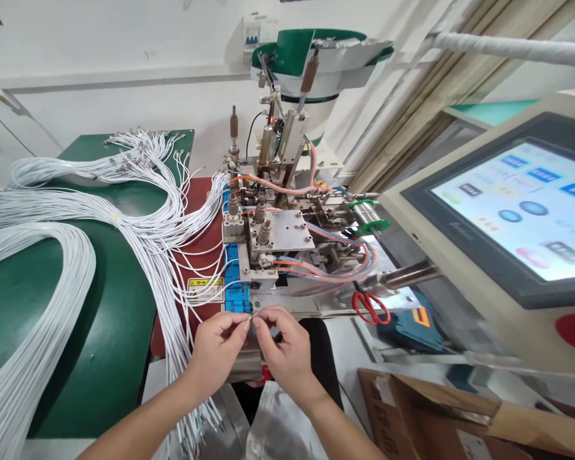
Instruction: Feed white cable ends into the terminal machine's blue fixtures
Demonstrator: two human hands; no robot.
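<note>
My left hand [220, 345] and my right hand [282, 342] meet in front of the machine's near end. Both are closed in a pinch, thumb against forefinger. Between the fingertips shows a small, thin wire end [253, 315], apparently of a white cable; the fingers hide most of it. Just beyond my hands is a row of blue cable holders [237, 299], with several white cables [211, 259] running to it from the left. A large bundle of white cables [148, 268] hangs past my left wrist, its cut ends below.
The machine's metal plate [287, 230] carries orange and clear air hoses [326, 275]. At right are red-handled scissors [371, 308], a touch screen [522, 198] and a cardboard box [388, 409]. A green table [119, 319] bears more cables; a feeder bowl [294, 54] stands behind.
</note>
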